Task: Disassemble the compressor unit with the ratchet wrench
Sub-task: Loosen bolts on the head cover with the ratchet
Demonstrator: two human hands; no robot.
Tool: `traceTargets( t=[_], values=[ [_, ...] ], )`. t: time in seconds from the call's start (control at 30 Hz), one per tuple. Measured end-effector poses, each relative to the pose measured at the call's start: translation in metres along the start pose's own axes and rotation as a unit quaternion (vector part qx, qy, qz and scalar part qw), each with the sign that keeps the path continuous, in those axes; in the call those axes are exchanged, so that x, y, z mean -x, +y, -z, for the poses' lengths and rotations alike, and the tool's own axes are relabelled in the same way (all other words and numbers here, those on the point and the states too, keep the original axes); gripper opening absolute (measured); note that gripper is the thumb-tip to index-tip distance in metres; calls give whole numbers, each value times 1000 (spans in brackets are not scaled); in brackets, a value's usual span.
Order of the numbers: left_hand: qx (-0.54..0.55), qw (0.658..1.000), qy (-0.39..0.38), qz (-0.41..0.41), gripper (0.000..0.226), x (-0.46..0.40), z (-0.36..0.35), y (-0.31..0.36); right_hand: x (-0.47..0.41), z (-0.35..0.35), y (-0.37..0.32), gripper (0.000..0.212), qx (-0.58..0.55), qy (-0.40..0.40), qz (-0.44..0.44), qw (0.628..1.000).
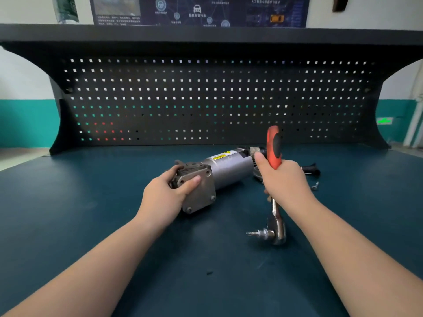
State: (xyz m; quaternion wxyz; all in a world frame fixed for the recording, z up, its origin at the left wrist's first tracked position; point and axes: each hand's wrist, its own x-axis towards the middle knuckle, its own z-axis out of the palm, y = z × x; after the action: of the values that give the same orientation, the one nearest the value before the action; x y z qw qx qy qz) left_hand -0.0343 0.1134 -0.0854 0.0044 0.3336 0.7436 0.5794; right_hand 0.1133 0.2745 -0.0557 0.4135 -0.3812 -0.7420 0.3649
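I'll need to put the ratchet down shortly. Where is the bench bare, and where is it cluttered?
Bare bench top lies left of the left hand, and also near, between the forearms. It is crowded right of the compressor unit: a loose screw and a black part lie behind the right hand.

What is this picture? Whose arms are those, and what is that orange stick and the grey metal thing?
The camera sits on a person's head, so you look down along their own two arms at a dark blue workbench. Behind it stands a black board full of little holes for hanging tools.

The grey thing lying on its side is a compressor unit, a machine part with bolts on its end plate. The left hand grips that end to keep it steady.

The orange stick is the handle of a ratchet wrench, a tool that turns bolts. The right hand holds it upright, its shiny head with a bit pointing left, near the bench.

A loose screw and a black part lie to the right.
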Motion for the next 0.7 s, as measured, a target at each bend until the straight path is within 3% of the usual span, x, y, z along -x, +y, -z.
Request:
traceTargets(
  t=[0.23,0.43,0.53,0.7],
  values=[
    [6,1000,-4,1,48,-2,-1,0,-1,0,3,42,-5,-25,-52,998],
    [87,994,-52,43,52,-5,3,3,-2,4,10,18,4,-76,-105,991],
    [96,992,-67,53,54,-4,4,5,-5,7,8,19,39,-76,-64,994],
    [19,998,-53,23,58,4,1,10,-1,12,-2,28,46,-104,8,993]
  ],
)
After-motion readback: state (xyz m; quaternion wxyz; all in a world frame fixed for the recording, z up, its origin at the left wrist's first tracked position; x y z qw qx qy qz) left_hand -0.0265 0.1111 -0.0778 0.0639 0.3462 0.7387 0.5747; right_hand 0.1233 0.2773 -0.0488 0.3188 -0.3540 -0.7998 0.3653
